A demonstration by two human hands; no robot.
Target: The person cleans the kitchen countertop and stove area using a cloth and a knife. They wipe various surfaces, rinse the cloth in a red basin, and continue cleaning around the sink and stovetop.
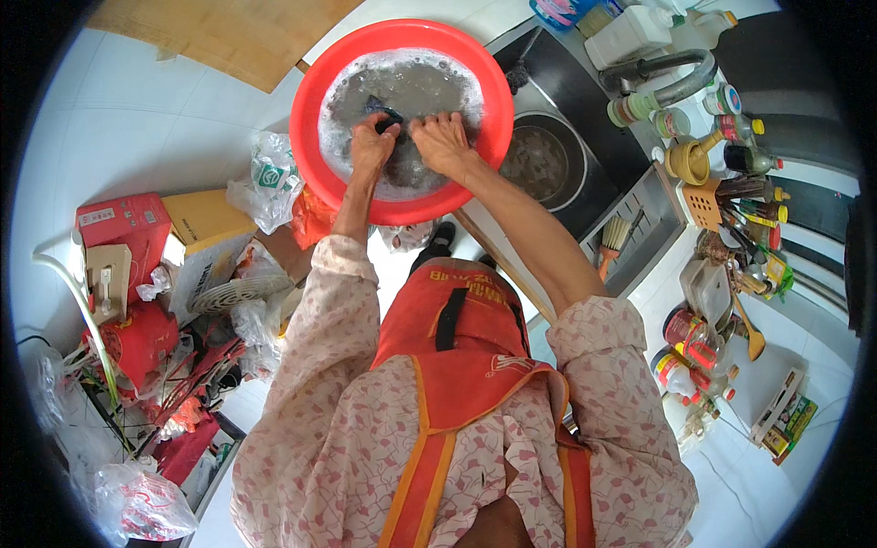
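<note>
A red plastic basin [301, 130] holds cloudy, sudsy water with foam around its edge. Over its left part, my left hand [373, 142] pinches a dark wet cloth [389, 123] between thumb and fingers; part of that cloth lies under the water. My right hand [442, 142] is just to the right, knuckles up, with its fingers curled down at the water. Whether those fingers hold any of the cloth is hidden.
Right of the basin, a round metal pot [545, 161] with murky liquid stands in a dark sink [610, 161] under a curved faucet [685, 79]. Bottles, jars and a brush [616, 236] line the right side. Boxes [123, 226] and plastic bags [270, 178] are piled at left.
</note>
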